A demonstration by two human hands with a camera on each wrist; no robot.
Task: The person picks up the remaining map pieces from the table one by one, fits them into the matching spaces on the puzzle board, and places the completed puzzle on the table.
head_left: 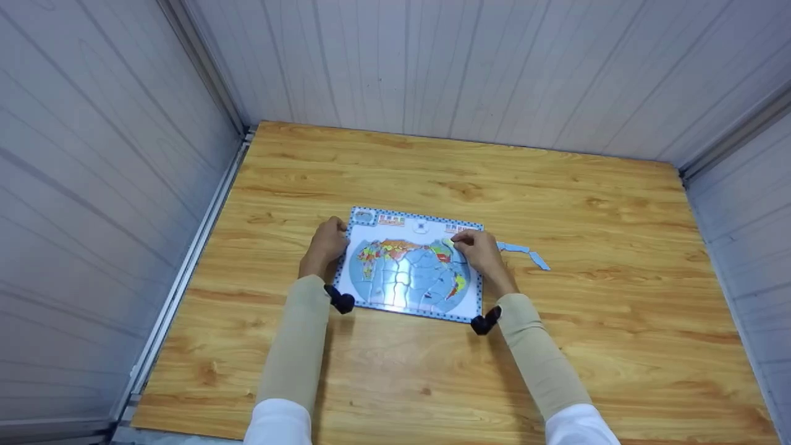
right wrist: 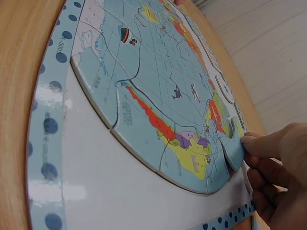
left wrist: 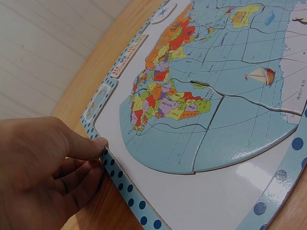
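A world map jigsaw puzzle board with a blue dotted border lies on the table, most of its map filled with fitted pieces. My left hand holds the board's left edge; in the left wrist view its thumb lies on the border while the fingers are bent beside the edge. At the map's upper right, my right hand pinches a blue puzzle piece between thumb and fingers. That piece is tilted against its neighbours, with a gap showing along one side. The fingertips partly cover it.
Narrow light-blue strips lie on the wooden table just right of the board. Pale panel walls enclose the table at the back and both sides. A dark wrist camera overlaps the board's lower right corner in the head view.
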